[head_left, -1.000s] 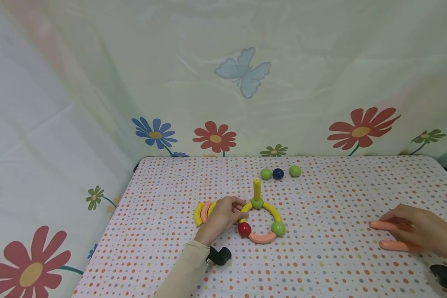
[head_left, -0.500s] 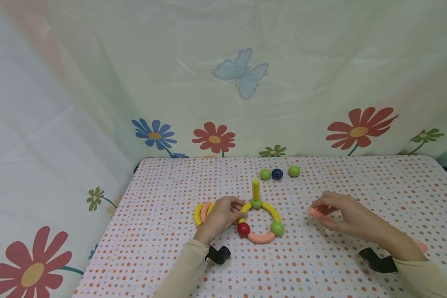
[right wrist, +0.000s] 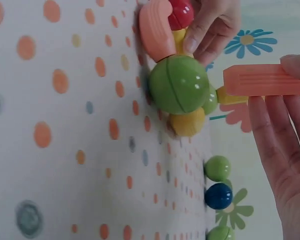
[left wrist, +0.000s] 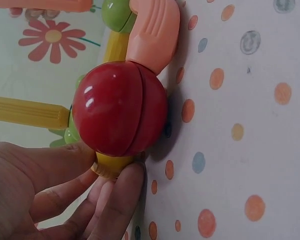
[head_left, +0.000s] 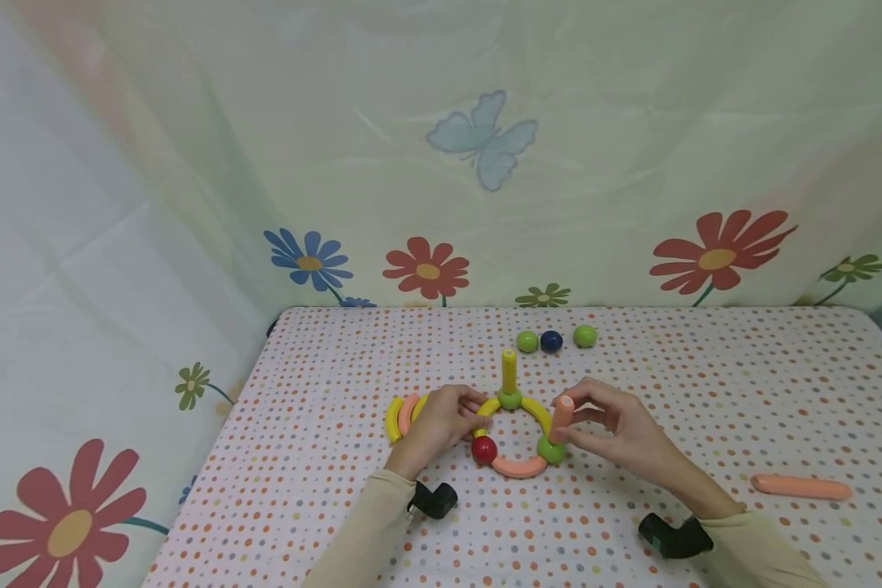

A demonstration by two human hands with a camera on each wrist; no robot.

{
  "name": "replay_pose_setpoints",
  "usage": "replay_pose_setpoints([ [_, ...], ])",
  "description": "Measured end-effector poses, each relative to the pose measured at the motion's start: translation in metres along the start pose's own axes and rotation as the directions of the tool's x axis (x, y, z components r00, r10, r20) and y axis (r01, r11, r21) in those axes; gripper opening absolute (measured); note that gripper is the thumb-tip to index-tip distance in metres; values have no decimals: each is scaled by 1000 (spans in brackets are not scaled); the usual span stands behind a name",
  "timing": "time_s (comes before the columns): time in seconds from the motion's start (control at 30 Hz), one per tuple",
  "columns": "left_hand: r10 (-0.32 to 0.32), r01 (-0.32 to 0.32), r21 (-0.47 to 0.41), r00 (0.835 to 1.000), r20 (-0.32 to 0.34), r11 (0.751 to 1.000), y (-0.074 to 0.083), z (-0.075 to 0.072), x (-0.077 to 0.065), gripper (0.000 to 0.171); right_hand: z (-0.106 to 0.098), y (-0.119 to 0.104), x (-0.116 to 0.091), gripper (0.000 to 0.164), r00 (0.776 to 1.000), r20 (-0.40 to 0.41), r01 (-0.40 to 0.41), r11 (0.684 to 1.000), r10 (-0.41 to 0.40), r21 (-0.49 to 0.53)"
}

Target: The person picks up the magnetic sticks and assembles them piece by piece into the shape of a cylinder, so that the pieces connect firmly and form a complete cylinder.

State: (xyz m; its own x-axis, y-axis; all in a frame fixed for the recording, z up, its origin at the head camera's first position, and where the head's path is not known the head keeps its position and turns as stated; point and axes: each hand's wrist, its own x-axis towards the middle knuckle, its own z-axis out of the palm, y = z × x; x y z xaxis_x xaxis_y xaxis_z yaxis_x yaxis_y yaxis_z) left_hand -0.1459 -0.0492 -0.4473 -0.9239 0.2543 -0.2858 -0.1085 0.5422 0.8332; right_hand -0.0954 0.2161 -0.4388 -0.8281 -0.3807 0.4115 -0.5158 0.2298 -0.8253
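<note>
Right hand (head_left: 617, 420) — thumb and fingers pinching one salmon-pink, straight, plastic-looking rod (head_left: 563, 418), held near upright. Location of rod: above the near-right glossy light-green ball (head_left: 550, 451); right wrist view shows a gap between the two, no contact.

Left hand (head_left: 441, 420): pinching the yellow, curved, plastic-looking bar (head_left: 488, 407) just beside the glossy red ball (head_left: 483, 451), on the left side of the ring of curved bars and balls (head_left: 519, 468).

Method, as judged: bring the rod straight down on the crown of the ball, end flat and centred. Left grip best low and light, so that the ring neither slides nor lifts. Release only when the rod stands unaided — a lean could topple it or twist the ball in its joints. Pattern to match: the yellow, straight, upright rod (head_left: 510, 371) on the far light-green ball (head_left: 510, 399).

Rod, appearance: lengthwise grooves along the side, bevelled lower end, paler round top.

Second salmon-pink straight rod (head_left: 801, 487): lying at right on the dotted-cloth worktop (head_left: 544, 539), well apart.
</note>
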Motion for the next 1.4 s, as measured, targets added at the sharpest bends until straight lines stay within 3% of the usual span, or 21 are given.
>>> replay_pose_setpoints([
  [0.6,-7,7,-17,1000,-8,1000,1,0,1,28,7,-2,-1,38,999,35,-7,1000,8,-22],
  [1.03,-21,21,17,1000,-18,1000,0,-1,0,29,5,-2,-6,45,1000,22,-14,1000,15,-17],
  [1.2,-15,16,7,1000,-13,1000,1,1,1,29,-16,-4,-18,48,999,18,-36,989,39,-141],
  [1.4,-30,30,-3,1000,-6,1000,1,1,2,30,-69,10,-54,44,997,18,-59,936,70,-346],
])
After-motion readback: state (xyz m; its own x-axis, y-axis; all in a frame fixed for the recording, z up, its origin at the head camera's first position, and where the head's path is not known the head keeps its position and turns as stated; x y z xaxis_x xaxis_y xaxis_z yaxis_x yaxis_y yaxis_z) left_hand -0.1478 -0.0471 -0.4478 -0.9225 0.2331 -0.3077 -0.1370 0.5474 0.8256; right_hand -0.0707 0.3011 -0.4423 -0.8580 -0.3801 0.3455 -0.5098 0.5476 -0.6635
